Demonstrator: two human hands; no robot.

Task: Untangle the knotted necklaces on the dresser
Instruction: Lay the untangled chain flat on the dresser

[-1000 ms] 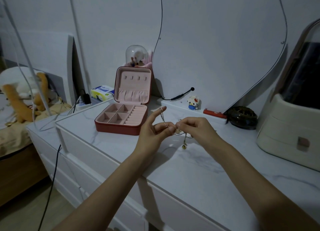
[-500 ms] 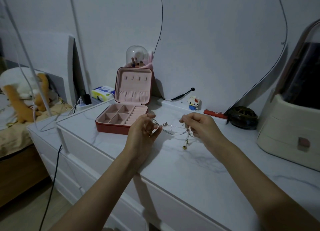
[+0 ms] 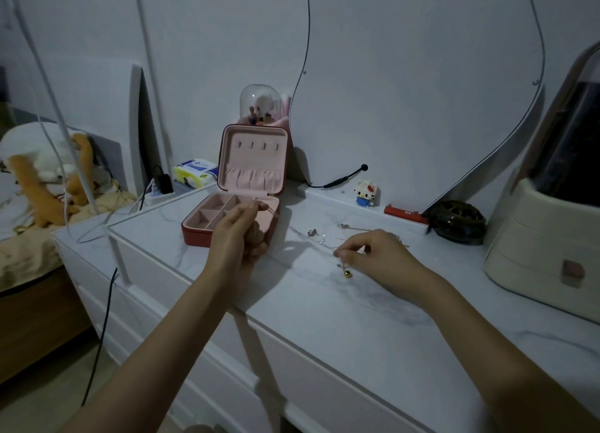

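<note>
- A stuffed toy (image 3: 48, 176) is lying on the bed at the far left, beside the dresser (image 3: 324, 309).
- A jewelry box (image 3: 238, 202) is sitting open on the dresser's left part, its lid standing upright.
- The left hand (image 3: 242, 234) is hovering over the box's near right corner, fingers curled, thumb and forefinger pinching something thin; what it is cannot be told.
- The necklaces (image 3: 334, 239) are lying on the marble top right of the box, between the two hands.
- The right hand (image 3: 373, 254) is pinching a chain at its fingertips, a small gold bead (image 3: 347, 274) dangling just below.
- A toy figure (image 3: 365, 193) is standing far back by the wall.
</note>
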